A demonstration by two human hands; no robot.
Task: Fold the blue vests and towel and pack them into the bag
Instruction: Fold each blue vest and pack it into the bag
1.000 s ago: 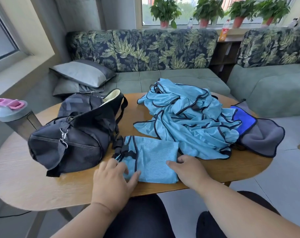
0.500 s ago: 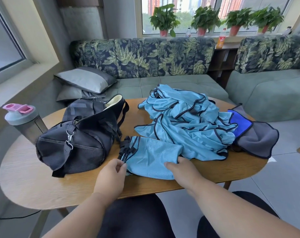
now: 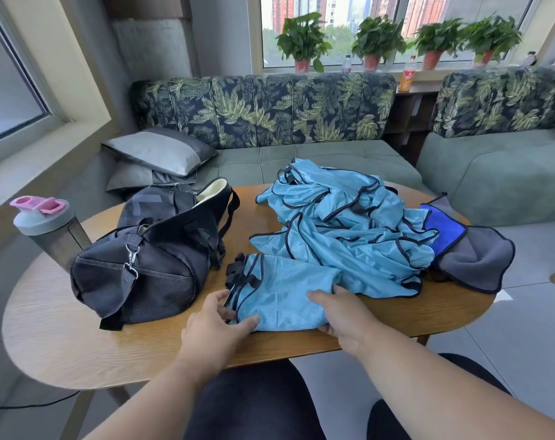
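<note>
Both hands grip a folded light-blue mesh vest at the oval wooden worktop's near edge: left hand pinching its left side, right hand clamping its right, beside an open black duffel bag.

Tabletop layout, near edge to far edge.
Folded vest lies at the near edge of the tabletop; bag just left of it; bottle behind the bag at the left edge; vest pile behind the folded vest; towel at the right edge, touching the pile.
</note>
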